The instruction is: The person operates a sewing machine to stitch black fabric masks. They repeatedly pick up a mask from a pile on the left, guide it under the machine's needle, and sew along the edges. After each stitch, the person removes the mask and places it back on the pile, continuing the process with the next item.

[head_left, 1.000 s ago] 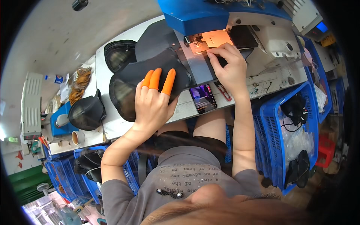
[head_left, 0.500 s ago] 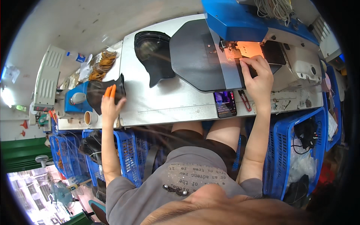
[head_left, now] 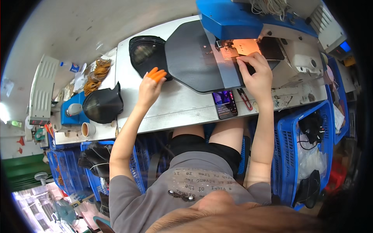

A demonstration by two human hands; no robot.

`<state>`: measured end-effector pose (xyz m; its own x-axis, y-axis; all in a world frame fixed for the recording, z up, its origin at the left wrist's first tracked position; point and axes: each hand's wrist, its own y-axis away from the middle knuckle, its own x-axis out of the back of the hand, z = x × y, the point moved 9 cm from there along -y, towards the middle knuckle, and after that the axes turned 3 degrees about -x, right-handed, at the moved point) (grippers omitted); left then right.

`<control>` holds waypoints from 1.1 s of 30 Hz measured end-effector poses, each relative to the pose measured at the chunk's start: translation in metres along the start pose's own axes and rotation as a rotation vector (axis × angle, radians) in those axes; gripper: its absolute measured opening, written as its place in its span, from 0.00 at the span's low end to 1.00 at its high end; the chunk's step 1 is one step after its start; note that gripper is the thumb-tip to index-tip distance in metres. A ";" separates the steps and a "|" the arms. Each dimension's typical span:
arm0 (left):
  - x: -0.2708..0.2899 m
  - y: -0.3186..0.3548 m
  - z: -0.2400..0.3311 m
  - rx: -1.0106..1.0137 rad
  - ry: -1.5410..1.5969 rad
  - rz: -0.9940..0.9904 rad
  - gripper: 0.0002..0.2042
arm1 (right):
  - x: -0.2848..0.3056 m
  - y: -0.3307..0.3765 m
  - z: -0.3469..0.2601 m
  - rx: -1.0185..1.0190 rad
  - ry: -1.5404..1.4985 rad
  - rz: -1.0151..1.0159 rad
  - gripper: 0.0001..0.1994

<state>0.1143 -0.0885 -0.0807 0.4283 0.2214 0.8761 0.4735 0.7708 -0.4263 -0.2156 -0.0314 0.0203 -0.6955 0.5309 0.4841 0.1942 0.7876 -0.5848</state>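
My left hand point(head_left: 150, 88), with orange covers on its fingertips, reaches over the lower edge of a stack of black curved pieces point(head_left: 145, 54). Its fingers are stretched out, and nothing shows in its grip. Beside the needle area of a blue sewing machine point(head_left: 233, 25), my right hand point(head_left: 256, 73) is closed in a pinch. A dark edge shows beneath its fingers, but what they hold is mostly hidden. Between the hands lies a dark grey machine plate point(head_left: 190, 58) with cut corners. Another black curved piece point(head_left: 103, 105) rests apart on the left, next to a small blue device point(head_left: 74, 110).
A phone point(head_left: 224, 104) and red thread snips point(head_left: 244, 99) lie near the table's front edge. A cardboard tube point(head_left: 88, 129) stands at the left end. Yellow-brown strips point(head_left: 97, 75) lie behind it. Blue crates point(head_left: 285, 155) flank my legs below the table.
My left hand has moved right, from the separate black piece at the left to the stack; that piece now lies by itself. My right hand keeps its pinch by the needle.
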 end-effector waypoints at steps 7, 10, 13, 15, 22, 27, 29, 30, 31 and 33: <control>0.109 -0.038 0.029 0.384 0.574 0.632 0.15 | 0.001 0.004 0.004 -0.017 0.056 0.025 0.05; 0.101 -0.068 0.108 -0.116 0.235 0.473 0.11 | 0.000 0.002 0.001 -0.042 0.062 0.008 0.05; 0.053 -0.084 0.161 -0.217 0.012 0.167 0.11 | -0.002 0.001 -0.001 -0.052 0.038 -0.029 0.05; 0.032 -0.088 0.165 -0.140 0.048 -0.110 0.12 | -0.001 0.000 -0.002 -0.036 0.016 -0.043 0.06; 0.040 -0.095 0.175 -0.452 0.090 -0.124 0.17 | -0.008 0.002 -0.012 -0.015 0.110 -0.115 0.11; 0.037 -0.106 0.167 -0.449 -0.033 -0.083 0.14 | -0.021 -0.006 -0.010 -0.038 0.258 -0.087 0.13; 0.030 -0.111 0.162 -0.418 -0.019 -0.118 0.14 | -0.025 -0.011 -0.007 -0.071 0.285 -0.095 0.13; 0.026 -0.115 0.158 -0.402 -0.013 -0.135 0.15 | -0.028 -0.014 -0.005 -0.103 0.280 -0.113 0.13; 0.021 -0.117 0.152 -0.407 -0.021 -0.173 0.15 | -0.030 -0.015 -0.003 -0.133 0.276 -0.135 0.13; 0.017 -0.123 0.148 -0.424 -0.008 -0.175 0.15 | -0.031 -0.016 -0.002 -0.125 0.296 -0.117 0.13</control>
<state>-0.0505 -0.0910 0.0203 0.3084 0.1158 0.9442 0.8121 0.4849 -0.3247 -0.1956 -0.0599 0.0156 -0.4908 0.4877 0.7220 0.2211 0.8712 -0.4383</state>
